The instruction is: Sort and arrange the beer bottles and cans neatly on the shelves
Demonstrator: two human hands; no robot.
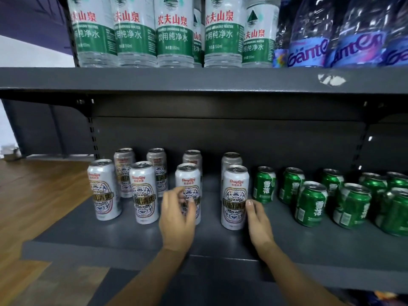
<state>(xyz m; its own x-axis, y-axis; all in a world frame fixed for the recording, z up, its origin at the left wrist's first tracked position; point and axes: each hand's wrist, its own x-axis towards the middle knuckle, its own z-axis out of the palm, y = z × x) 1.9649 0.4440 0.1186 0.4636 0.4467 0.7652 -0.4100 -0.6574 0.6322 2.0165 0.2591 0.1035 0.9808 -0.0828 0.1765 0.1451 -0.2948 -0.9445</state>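
— Silver-white tall cans [144,193] are seen standing upright in two ranks on the grey lower shelf [136,237], from its left edge toward the middle. Which of them is being worked?

— Two in the front rank. The third front can [188,184] is met by the left hand [176,219], whose fingers are curled loosely against the label; whether the can is truly gripped cannot be told. The fourth front can [235,195] is touched low on its right side by the right hand [258,221], fingers nearly straight, nothing enclosed.

— And the relation on which the next move turns?

— Both cans are set directly ahead of the hands, long axes vertical, each hand nearest its own can. A wider gap is left between these two than between the cans further left, so a leftward nudge by the right hand is judged the likely correction.

— What can be read?

— "ChongQing" is printed in red script on the silver cans, above an ornate blue-and-white panel crossed by a dark band of characters that are not clearly resolved. On the green cans [311,204], crowded less evenly toward the shelf's right edge, white characters are carried that appear to read 雪花, though this is uncertain.

— And above?

— On the upper shelf [198,78], water bottles [174,32] are labelled 农夫山泉 and 饮用纯净水, with 550ml given. Blue-labelled bottles [309,40] at its right end are marked "Ganten".
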